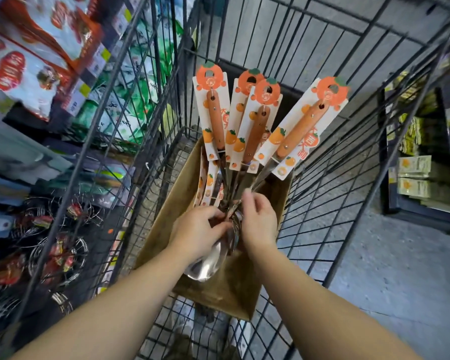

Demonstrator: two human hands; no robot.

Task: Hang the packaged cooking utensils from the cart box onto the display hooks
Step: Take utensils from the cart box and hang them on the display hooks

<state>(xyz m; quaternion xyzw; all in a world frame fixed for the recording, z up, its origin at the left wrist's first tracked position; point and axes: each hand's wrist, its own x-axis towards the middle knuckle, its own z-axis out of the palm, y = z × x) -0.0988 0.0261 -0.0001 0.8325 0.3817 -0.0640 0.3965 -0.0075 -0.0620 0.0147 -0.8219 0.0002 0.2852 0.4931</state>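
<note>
Your left hand (198,229) and right hand (257,219) are both down in the cardboard box (234,289) that stands in the wire cart (330,222). Your left fingers (213,216) are curled round the bunched metal stems of the packaged utensils (255,120), and your right fingers (247,200) pinch one thin stem just beside them. 4 utensils fan upward out of your grip, their wooden handles fixed to white cards printed with oranges, each card topped by a round orange hang tab. More carded utensils (208,183) lie lower in the box, to the left of the bunch. The shiny spoon bowls (211,258) sit below your left wrist. Wire whisks (60,253) hang on the display at the left.
</note>
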